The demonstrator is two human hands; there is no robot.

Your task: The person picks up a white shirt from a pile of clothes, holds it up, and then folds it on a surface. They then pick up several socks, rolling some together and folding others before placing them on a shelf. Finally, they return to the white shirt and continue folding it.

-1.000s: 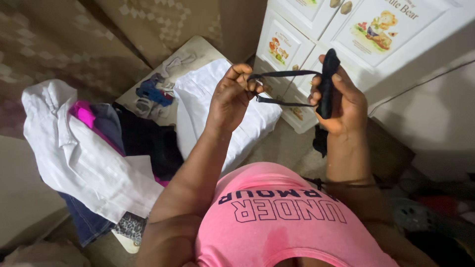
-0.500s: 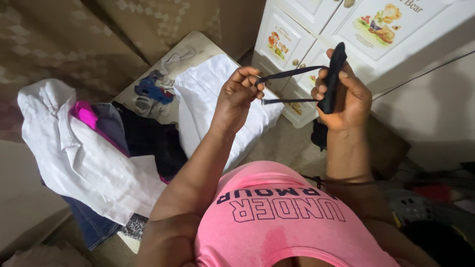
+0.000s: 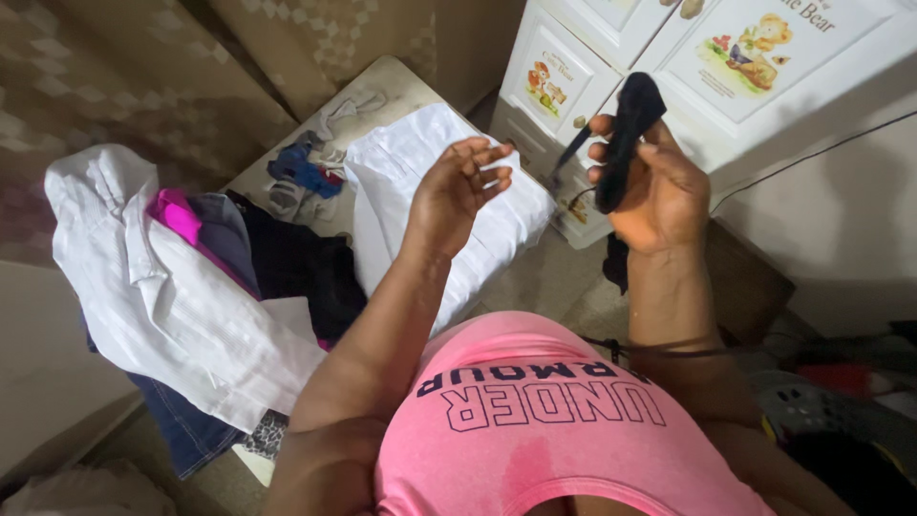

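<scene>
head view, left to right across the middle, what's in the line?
White shirt on the clothes pile → pink garment → dark garment → folded white cloth → left hand, open and empty → right hand, gripping a black garment → white cabinet with cartoon pictures.

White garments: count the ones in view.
2. One white shirt drapes over the clothes pile at left; one folded white garment lies beyond the left hand. Others may be buried.
</scene>
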